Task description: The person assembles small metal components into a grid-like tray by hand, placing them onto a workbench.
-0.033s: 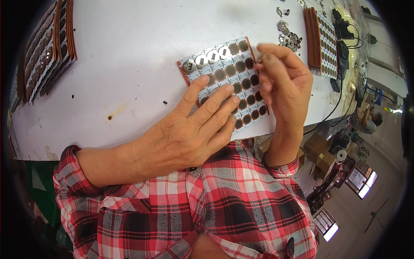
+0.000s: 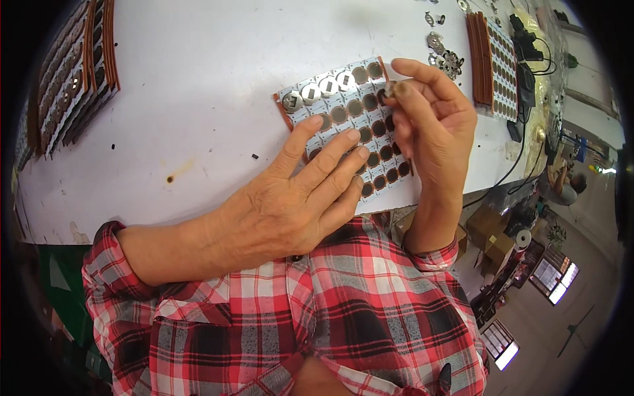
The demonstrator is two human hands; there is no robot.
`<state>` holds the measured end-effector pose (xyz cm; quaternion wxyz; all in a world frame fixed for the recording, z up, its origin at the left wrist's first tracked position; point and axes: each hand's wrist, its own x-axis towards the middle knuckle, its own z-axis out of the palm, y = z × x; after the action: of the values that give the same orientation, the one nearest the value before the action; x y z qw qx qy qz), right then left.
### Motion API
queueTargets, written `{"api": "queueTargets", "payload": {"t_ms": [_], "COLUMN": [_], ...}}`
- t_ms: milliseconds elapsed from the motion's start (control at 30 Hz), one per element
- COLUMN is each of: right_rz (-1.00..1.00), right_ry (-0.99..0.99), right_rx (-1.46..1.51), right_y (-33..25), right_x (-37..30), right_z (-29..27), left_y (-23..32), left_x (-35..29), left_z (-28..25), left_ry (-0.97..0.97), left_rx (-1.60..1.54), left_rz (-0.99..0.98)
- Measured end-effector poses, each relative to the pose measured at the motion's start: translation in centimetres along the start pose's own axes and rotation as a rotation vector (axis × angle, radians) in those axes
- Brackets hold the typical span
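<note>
A light-blue circuit board panel (image 2: 343, 105) with rows of dark round pads and brown edge strips lies at an angle on the table. Several silvery metal battery clips (image 2: 328, 86) sit along its far row, from the left corner; the last pads of that row are bare. My left hand (image 2: 290, 188) rests flat across the panel's left and near part, fingers spread, hiding some pads. At the panel's right edge, my right hand (image 2: 432, 122) pinches a small shiny metal clip (image 2: 389, 89) between thumb and forefinger, mostly covered by the fingertips.
Loose metal clips (image 2: 446, 61) lie in a pile beyond my right hand. A stack of panels (image 2: 490, 66) stands at the right, near black adapters and cables (image 2: 526, 86). More stacked panels (image 2: 72, 79) are at the far left. A small black part (image 2: 255, 156) lies left of my panel.
My right hand has shifted slightly left over the panel's edge, and the clip in its fingertips shows more. My left hand stays in place on the panel.
</note>
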<state>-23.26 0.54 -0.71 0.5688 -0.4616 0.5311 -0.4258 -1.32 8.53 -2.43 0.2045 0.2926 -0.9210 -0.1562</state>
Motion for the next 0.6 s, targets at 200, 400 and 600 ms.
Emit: {"api": "queueTargets", "payload": {"t_ms": [200,400,600], "right_rz": [-0.180,-0.291,-0.309], "right_ry": [-0.057,-0.068,-0.025], "right_rx": [-0.352,-0.431,-0.403], "right_y": [0.9,0.9,1.5], "right_x": [1.1,1.2,1.4], "right_z": [0.9,1.1,1.4], "left_y": [0.2,0.1,0.1], "left_x": [-0.1,0.0,0.0], "left_z": [0.1,0.0,0.2], "left_ry": [0.016,0.023,0.049], "left_rx": [0.023,0.055,0.064], "left_rz": [-0.021,0.001,0.004]}}
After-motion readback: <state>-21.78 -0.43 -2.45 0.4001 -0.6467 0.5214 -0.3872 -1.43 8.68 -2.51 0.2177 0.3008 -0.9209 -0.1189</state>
